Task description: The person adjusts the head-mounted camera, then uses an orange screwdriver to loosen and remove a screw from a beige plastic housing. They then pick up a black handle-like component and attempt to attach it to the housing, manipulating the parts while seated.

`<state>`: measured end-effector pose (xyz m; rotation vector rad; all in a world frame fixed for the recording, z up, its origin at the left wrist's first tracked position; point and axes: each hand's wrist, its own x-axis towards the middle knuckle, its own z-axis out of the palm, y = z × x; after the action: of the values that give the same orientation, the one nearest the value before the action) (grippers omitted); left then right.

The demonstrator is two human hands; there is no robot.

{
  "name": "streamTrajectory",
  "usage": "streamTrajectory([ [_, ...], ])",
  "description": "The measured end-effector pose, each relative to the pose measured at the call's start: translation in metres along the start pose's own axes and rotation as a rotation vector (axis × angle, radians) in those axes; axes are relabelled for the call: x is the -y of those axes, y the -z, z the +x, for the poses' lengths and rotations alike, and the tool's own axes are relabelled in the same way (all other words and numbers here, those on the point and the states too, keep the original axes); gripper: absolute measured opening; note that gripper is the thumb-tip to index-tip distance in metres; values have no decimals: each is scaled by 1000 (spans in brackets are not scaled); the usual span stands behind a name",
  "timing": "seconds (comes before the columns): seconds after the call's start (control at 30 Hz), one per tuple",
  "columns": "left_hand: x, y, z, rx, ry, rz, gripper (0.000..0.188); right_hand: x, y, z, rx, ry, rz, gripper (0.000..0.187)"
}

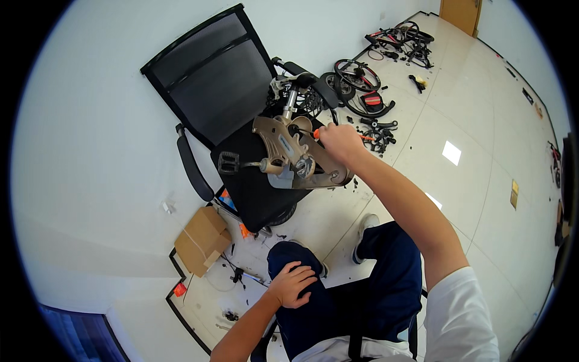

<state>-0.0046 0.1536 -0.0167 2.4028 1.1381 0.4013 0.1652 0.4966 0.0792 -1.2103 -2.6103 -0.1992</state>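
A champagne-coloured bicycle frame (289, 148) rests on the seat of a black mesh office chair (217, 75). A black pedal (228, 163) juts from its left side on a crank, and a silver post (291, 102) rises from its far end. My right hand (342, 143) is closed around a screwdriver (316, 134) with an orange handle. Its dark shaft points left into the frame; the tip is hard to make out. My left hand (294, 285) lies on my left knee, fingers spread, holding nothing.
An open cardboard box (203, 241) stands left of the chair, with cables and small parts on the floor nearby. Beyond the chair lie a bicycle wheel (357, 75), loose black parts (379, 134) and a heap of bicycle pieces (403, 39) along the wall.
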Motion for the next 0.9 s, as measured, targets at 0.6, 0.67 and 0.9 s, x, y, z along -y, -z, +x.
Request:
streamTrajectory([
  [0.6,7,9,-18,-38,-10,-7,45,24,26,-2,-179,-239,622,33],
  [0.67,3,12,-22,-31,-5,-14,45,21,16,-7,-318,-24,575,33],
  [0.9,-17,16,-33,-37,-20,7,45,25,19,-20,-196,-355,644,31],
])
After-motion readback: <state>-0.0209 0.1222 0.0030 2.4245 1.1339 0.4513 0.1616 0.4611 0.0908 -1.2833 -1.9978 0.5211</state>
